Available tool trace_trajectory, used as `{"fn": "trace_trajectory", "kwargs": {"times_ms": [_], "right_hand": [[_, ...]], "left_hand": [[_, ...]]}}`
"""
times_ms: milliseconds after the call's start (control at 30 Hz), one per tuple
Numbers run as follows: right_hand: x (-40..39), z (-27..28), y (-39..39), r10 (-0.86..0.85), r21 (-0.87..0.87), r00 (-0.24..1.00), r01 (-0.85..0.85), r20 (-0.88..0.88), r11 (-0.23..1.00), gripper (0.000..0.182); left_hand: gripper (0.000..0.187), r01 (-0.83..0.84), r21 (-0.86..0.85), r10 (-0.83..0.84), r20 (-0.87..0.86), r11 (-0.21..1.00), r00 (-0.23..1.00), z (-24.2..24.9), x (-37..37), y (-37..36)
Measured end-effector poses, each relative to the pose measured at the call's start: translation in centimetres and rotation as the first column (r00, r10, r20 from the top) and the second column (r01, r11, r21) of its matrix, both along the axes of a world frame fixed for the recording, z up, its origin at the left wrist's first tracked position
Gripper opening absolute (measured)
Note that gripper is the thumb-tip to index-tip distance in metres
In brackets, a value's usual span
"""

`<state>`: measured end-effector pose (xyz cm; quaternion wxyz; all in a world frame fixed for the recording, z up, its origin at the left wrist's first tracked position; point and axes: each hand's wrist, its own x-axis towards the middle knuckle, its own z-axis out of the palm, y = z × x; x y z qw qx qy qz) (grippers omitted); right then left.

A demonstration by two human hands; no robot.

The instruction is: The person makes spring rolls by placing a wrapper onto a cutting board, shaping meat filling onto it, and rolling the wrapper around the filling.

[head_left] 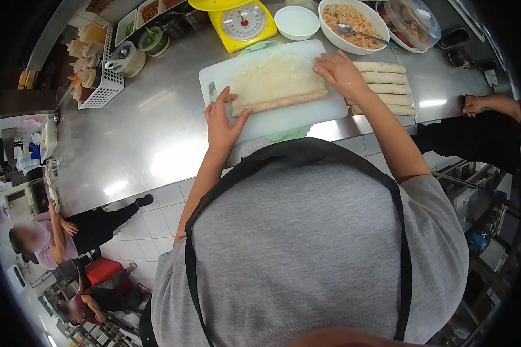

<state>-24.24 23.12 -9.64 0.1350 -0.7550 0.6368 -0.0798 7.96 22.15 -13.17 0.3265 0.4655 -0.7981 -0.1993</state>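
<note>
A thin pale wrapper sheet (275,72) lies on a white cutting board (272,124). Along the sheet's near edge runs a long roll of filling (283,103), partly wrapped. My left hand (223,121) is at the roll's left end, thumb and fingers spread apart around the corner. On the opposite side my right hand (340,74) rests at the sheet's right edge, its fingers stretched out. Several finished long rolls (385,88) lie side by side just right of the board, partly under my right forearm.
Behind the board stand a yellow scale (242,26), a white bowl (297,23) and a bowl of filling (353,23) with a spoon. A white basket of bottles (107,72) sits at left. A co-worker's hand (473,105) is at right; two people are at lower left.
</note>
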Motion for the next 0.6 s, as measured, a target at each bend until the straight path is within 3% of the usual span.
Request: {"fn": "trace_trajectory", "kwargs": {"times_ms": [67, 100, 133, 200, 233, 333, 367, 400, 467, 500, 567, 600], "right_hand": [[1.5, 1.1, -0.6, 0.141, 0.059, 0.985, -0.136, -0.103, 0.989, 0.044], [2.9, -0.2, -0.4, 0.177, 0.008, 0.983, -0.178, 0.04, 0.984, 0.046], [3.6, -1.8, -0.5, 0.174, 0.006, 0.984, -0.175, 0.04, 0.985, 0.046], [4.4, -4.1, -0.9, 0.134, -0.235, 0.99, -0.119, 0.049, 0.965, 0.045], [3.6, -3.8, -2.3, 0.093, -0.181, 0.994, -0.102, -0.054, 0.978, 0.045], [2.3, 2.3, -4.8, 0.073, -0.036, 0.997, -0.073, -0.013, 0.997, 0.051], [1.9, 1.2, -5.6, -0.008, -0.303, 0.994, 0.04, 0.107, 0.952, 0.056], [1.5, -0.2, -6.9, -0.006, -0.305, 0.995, 0.037, 0.103, 0.952, 0.056], [1.1, -1.8, -9.0, -0.116, -0.558, 0.993, 0.1, 0.007, 0.824, 0.06], [1.0, -1.7, -9.4, -0.115, -0.56, 0.993, 0.099, 0.008, 0.823, 0.06], [1.6, 0.5, -9.5, -0.153, -0.163, 0.968, 0.121, -0.201, 0.979, 0.061], [1.5, 0.3, -9.4, -0.155, -0.164, 0.967, 0.122, -0.202, 0.979, 0.061]], "left_hand": [[0.069, 0.002, -0.006, -0.002, 0.002, 1.0, 1.0, 0.0, -0.1, -0.1], [0.069, 0.006, -0.008, -0.006, 0.003, 1.0, 1.0, -0.1, -0.1, -0.1], [0.069, 0.003, -0.008, -0.004, -0.003, 1.0, 1.0, -0.1, -0.1, -0.1], [0.069, -0.002, -0.006, 0.002, -0.008, 1.0, 1.0, -0.1, 0.0, 0.0], [0.068, -0.005, -0.004, 0.005, -0.008, 1.0, 1.0, 0.0, 0.0, 0.0], [0.068, -0.013, -0.004, 0.013, -0.01, 1.0, 1.0, 0.0, 0.1, 0.0], [0.067, -0.01, -0.003, 0.01, -0.018, 1.0, 1.0, -0.1, 0.0, 0.0], [0.067, -0.012, -0.004, 0.012, -0.022, 1.0, 1.0, -0.1, -0.1, 0.0], [0.066, -0.012, -0.001, 0.012, -0.011, 1.0, 1.0, -0.1, 0.0, 0.0], [0.066, -0.014, -0.003, 0.014, -0.011, 1.0, 1.0, 0.0, 0.0, 0.0], [0.066, -0.01, 0.003, 0.01, -0.024, 1.0, 1.0, 0.0, 0.0, 0.0], [0.066, -0.009, 0.003, 0.009, -0.026, 1.0, 1.0, 0.0, 0.0, 0.0]]}}
